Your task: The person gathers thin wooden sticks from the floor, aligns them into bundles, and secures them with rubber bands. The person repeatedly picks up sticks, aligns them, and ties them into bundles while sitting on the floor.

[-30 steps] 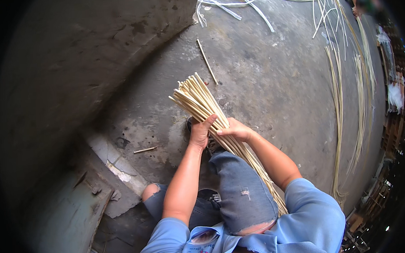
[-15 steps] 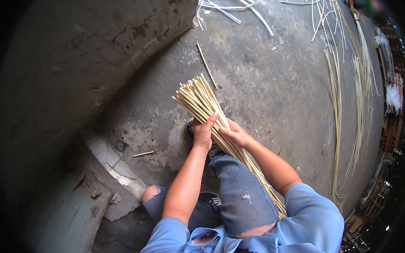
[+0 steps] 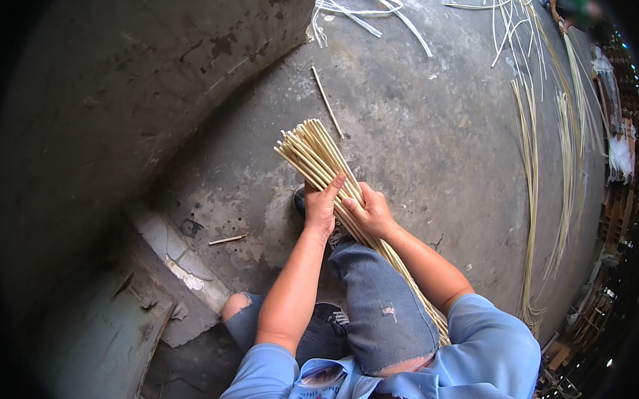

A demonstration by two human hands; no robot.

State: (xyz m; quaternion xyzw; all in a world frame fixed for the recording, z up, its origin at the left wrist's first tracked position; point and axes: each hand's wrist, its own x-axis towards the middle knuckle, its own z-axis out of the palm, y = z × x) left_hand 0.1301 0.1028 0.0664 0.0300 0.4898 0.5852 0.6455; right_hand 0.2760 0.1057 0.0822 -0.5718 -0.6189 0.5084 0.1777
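A thick bundle of pale cane sticks [image 3: 312, 151] slants from the concrete floor, past my knee in torn jeans [image 3: 381, 311] and under my right arm. My left hand [image 3: 323, 208] wraps the bundle from the left, fingers pointing up along the sticks. My right hand [image 3: 371, 211] clasps the same bundle from the right, just below the fanned-out cut ends. Both hands touch each other around the sticks.
A single loose stick [image 3: 327, 102] lies on the floor beyond the bundle, a short one [image 3: 228, 240] to the left. Long cane strips [image 3: 530, 154] trail down the right. White strips [image 3: 357, 5] lie at the top. A concrete wall [image 3: 115, 101] rises left. Another person [image 3: 568, 3] crouches far off.
My hands have shifted slightly up the bundle and the stick ends now stand a bit more upright; the grip stays the same.
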